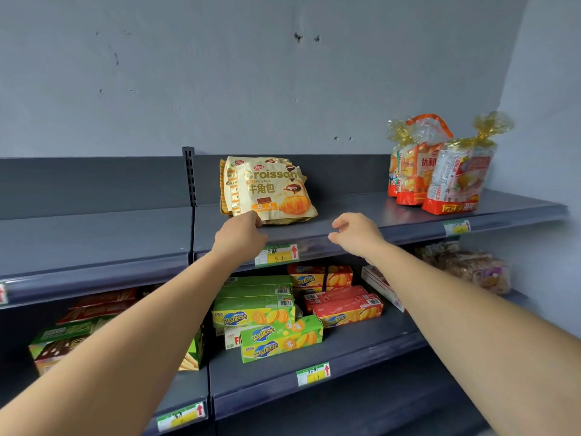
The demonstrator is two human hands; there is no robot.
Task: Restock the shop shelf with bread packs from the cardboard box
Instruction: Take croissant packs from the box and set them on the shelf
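Several cream and gold croissant packs [270,191] stand leaning together on the top dark grey shelf [352,212], left of its middle. My left hand [240,236] is at the front pack's lower left corner, fingertips touching its bottom edge. My right hand [355,234] hovers over the shelf's front edge to the right of the packs, fingers apart and curled, holding nothing. The cardboard box is out of view.
Clear bagged bread packs [440,171] with gold ties stand at the shelf's right end. The shelf below holds green and yellow biscuit boxes [267,316], red boxes [342,302] and wrapped cakes [468,269]. A slotted upright post [189,176] divides the shelving. Price tags [276,254] line the shelf edges.
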